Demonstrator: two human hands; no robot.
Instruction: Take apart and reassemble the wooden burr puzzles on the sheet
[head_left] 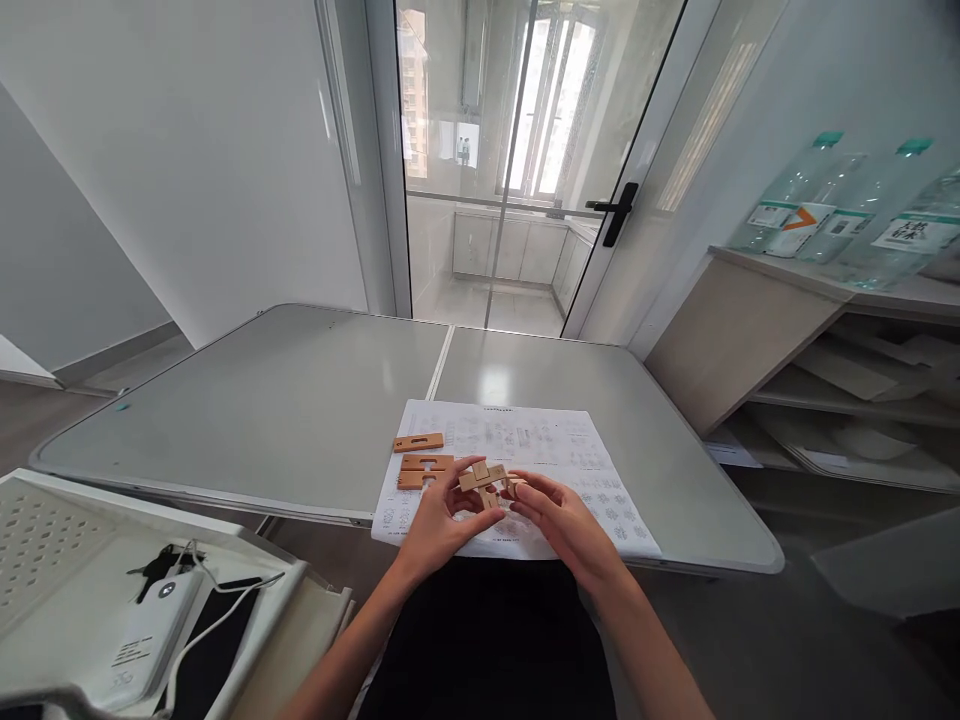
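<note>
Between my two hands, above the front of the printed sheet (pixel 525 425), is a light wooden interlocking puzzle (pixel 484 477) made of crossed notched pieces. My left hand (pixel 450 515) grips it from the left, thumb below and fingers behind. My right hand (pixel 555 510) is closed at its right side, with the fingertips around a small wooden part there; the fingers partly hide it. Just left of the puzzle, darker orange-brown wooden pieces (pixel 414 463) with cut-outs lie on the sheet. Another slotted wooden piece (pixel 418 442) lies a little farther back.
The sheet lies on a grey folding table (pixel 337 390). At lower left, a white cart (pixel 247 540) holds a power bank (pixel 154 630), keys (pixel 159 570) and a cable. A shelf (pixel 780 290) with plastic bottles (pixel 795 205) stands right. Behind the table is a glass door (pixel 487 130).
</note>
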